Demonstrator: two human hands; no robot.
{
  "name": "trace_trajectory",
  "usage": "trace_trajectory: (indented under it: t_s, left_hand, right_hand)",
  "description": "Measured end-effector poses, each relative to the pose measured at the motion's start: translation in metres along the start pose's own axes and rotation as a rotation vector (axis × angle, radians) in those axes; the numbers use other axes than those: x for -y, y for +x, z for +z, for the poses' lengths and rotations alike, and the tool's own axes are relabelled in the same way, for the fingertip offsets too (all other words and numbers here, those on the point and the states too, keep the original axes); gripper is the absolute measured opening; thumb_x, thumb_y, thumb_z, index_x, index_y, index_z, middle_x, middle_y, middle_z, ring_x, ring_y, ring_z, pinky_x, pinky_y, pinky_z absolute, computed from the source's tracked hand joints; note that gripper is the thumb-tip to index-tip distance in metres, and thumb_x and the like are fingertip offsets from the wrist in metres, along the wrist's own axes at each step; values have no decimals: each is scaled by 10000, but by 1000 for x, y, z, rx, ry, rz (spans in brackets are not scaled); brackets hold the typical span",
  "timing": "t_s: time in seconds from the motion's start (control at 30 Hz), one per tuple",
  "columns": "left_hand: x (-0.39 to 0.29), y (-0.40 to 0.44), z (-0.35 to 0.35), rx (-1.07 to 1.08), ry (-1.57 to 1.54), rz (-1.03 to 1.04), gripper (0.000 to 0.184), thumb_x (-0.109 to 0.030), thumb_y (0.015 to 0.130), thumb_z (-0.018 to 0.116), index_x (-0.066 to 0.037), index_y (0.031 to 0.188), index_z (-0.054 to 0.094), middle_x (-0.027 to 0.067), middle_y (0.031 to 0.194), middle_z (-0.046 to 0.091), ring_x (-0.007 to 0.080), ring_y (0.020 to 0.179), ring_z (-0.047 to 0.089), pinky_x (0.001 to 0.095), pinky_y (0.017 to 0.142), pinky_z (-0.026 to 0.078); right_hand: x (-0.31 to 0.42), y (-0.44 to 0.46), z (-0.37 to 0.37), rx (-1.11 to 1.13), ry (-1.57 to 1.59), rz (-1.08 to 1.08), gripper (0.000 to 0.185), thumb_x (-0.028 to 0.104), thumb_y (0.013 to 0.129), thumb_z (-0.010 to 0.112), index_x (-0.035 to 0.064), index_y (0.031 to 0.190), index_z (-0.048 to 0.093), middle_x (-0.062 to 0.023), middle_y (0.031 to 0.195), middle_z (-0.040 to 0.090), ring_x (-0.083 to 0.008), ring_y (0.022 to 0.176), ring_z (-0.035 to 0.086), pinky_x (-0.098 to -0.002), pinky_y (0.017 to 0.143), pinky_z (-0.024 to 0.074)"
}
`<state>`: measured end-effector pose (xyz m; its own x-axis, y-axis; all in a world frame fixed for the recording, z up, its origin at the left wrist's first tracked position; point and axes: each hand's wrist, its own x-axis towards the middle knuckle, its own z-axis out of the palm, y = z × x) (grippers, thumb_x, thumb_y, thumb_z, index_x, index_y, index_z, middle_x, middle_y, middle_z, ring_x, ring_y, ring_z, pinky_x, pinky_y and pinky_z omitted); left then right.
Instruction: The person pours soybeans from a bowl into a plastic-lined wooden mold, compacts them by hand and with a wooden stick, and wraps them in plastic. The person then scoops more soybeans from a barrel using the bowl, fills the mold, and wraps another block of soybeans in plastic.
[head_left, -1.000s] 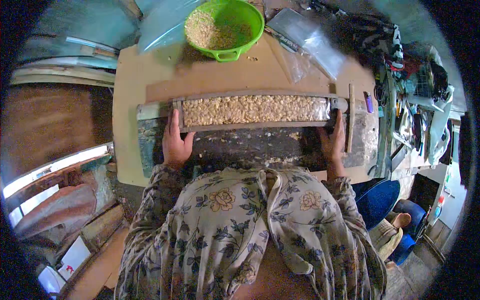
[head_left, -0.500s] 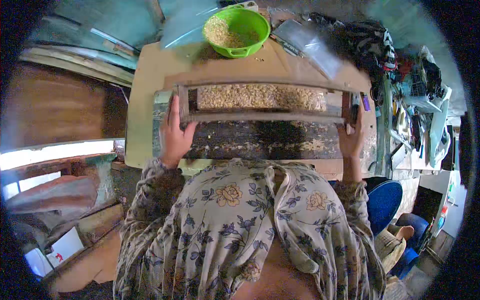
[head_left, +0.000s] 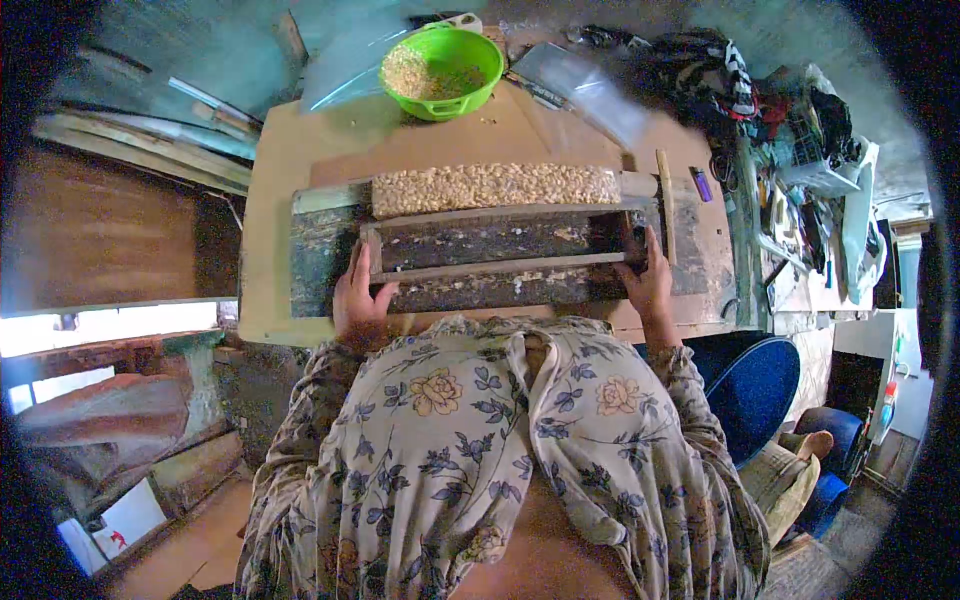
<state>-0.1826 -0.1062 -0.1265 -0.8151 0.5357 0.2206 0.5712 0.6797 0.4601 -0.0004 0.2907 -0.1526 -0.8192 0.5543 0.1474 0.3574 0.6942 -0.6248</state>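
Observation:
A long rectangular wooden frame [head_left: 505,267] lies on or just above a dark, worn wooden board [head_left: 325,265], close to my body. My left hand [head_left: 362,300] grips its left end, and my right hand [head_left: 650,288] grips the right end, thumbs on the near side. Just beyond the frame is a long flat block of pale beans [head_left: 495,188], apparently wrapped in clear plastic. The board's dark surface shows through the frame's opening.
At the table's far side stands a green plastic basin [head_left: 440,108] partly filled with loose pale beans. Clear plastic sheets [head_left: 600,95] lie to its right. A thin wooden stick [head_left: 665,205] and a purple lighter [head_left: 701,184] are on the right.
Both hands have brought the wooden frame toward my body and lower. It surrounded the bean block in view before; now the block sits fully uncovered beyond it.

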Motion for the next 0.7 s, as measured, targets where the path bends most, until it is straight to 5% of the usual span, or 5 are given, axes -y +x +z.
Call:
trace_trajectory:
  t_s: [0.13,0.2,0.7]
  left_hand:
    - [-2,6,-5,30,25,-16,698,-224,692,625,-42,1277,288,213,1255,362,376,1090,405,424,895,336]
    - [-1,7,-3,4,118,5,737,-247,691,629,-25,1285,253,231,1244,363,383,1100,392,436,918,305]
    - [0,10,-6,36,-11,-48,802,-266,675,639,-4,1293,199,263,1194,400,392,1070,414,433,922,297]
  right_hand:
    - [5,4,-6,61,-80,80,797,218,614,710,27,1264,292,-188,1186,446,-329,1095,419,-389,917,317]
    - [-3,1,-5,2,-263,-81,819,317,638,686,21,1275,265,-187,1194,438,-320,1104,413,-394,943,271]
    - [10,-18,-6,15,-247,71,797,328,677,646,-4,1278,240,-208,1200,418,-371,1071,400,-395,906,329]
